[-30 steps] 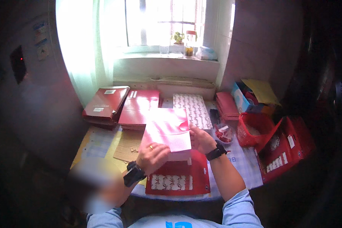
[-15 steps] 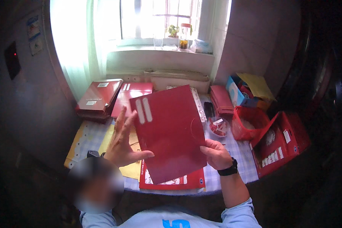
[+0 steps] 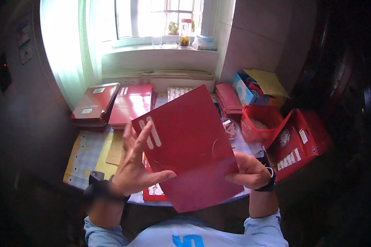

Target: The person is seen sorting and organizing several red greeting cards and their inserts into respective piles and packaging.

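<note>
My right hand (image 3: 251, 172) grips the lower right edge of a flat red card sleeve (image 3: 189, 148), with the thumb and fingers pinched on it. Two pale oblong slots run side by side near its upper left corner, and a curved line marks its right side. The sleeve is tilted above the table. Against its left edge, my left hand (image 3: 138, 164) has its fingers spread; the index finger lies over the slots and the thumb is across the front. Partly hidden below is a red printed piece with a white pattern (image 3: 156, 190).
Red folders are stacked at the back left (image 3: 95, 103), beside a second red stack (image 3: 132, 103). To the right stand a red plastic basket (image 3: 255, 131), a blue box (image 3: 244, 89) and a red carton (image 3: 305, 142). Yellow sheets (image 3: 109, 148) lie at the left on the checked tablecloth (image 3: 88, 144).
The red sleeve has come nearer to me and turned, its lower edge swinging to the right. My left hand has moved in so its fingers overlap the slots. The view has shifted slightly.
</note>
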